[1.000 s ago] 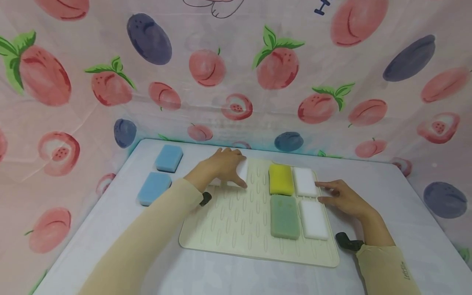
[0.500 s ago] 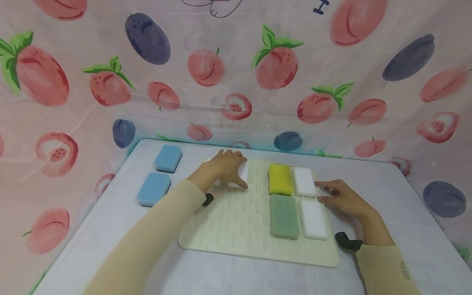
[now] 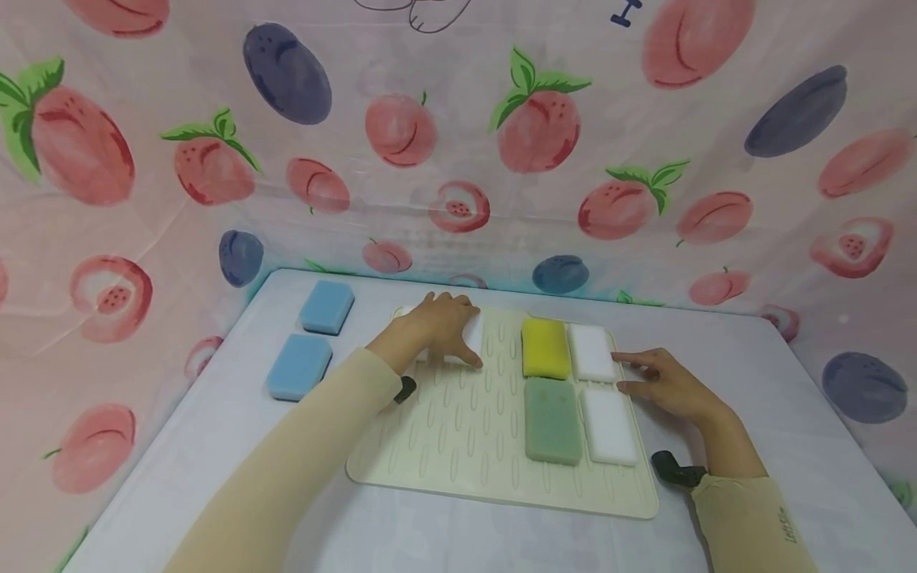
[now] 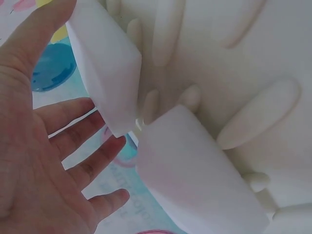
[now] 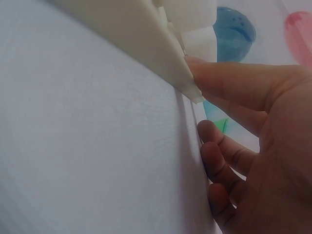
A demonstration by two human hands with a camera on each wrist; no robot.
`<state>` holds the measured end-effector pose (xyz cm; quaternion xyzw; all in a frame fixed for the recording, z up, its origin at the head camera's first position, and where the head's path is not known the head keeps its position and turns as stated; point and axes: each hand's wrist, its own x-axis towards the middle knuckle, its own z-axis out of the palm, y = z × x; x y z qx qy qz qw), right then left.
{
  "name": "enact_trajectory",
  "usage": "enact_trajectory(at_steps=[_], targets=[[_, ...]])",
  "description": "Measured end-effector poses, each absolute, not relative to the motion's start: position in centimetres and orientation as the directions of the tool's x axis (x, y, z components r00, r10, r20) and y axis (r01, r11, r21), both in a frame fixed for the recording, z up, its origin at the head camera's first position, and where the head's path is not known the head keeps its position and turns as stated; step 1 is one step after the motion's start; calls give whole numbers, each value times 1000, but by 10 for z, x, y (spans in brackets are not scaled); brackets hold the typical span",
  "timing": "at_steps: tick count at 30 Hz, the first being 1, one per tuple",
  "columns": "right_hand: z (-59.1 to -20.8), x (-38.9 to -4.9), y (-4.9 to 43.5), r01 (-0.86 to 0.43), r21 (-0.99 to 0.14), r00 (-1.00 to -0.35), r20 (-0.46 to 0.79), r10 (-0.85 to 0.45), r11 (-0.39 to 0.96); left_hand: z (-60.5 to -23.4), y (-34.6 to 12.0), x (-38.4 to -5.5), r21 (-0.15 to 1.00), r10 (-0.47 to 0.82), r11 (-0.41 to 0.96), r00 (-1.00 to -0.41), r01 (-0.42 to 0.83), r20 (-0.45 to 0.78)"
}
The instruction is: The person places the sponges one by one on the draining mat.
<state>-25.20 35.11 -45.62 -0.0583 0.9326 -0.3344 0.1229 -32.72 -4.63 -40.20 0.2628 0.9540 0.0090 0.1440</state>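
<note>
My left hand [image 3: 437, 325] reaches over the back left of a cream ridged mat [image 3: 458, 446]. Its thumb and fingertips pinch opposite ends of a white sponge [image 4: 109, 68], which lies on the mat. Beside that one is another white sponge [image 4: 195, 170]; in the head view the hand covers much of both. My right hand [image 3: 669, 386] is at the mat's right edge, thumb and index finger touching the rim [image 5: 146, 44], the other fingers loosely bent. Close to it lie a back white sponge [image 3: 592, 352] and a front white sponge [image 3: 609, 426].
On the mat, a yellow sponge [image 3: 546, 348] lies behind a green sponge [image 3: 553, 420], left of the right-hand white pair. Two blue sponges [image 3: 327, 306] rest on the white tablecloth [image 3: 401, 533] left of the mat. A fruit-print curtain [image 3: 458, 263] hangs behind the table.
My left hand has shifted very slightly to the right with the white sponge, early in the second, then stays put. My right hand has not visibly moved.
</note>
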Motion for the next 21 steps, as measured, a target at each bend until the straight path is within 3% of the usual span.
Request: enact_trajectory(at_steps=[21], targets=[[-453, -251, 350, -20, -649, -962, -195, -191, 761, -398, -59, -318, 136, 506, 862, -830, 488, -235]])
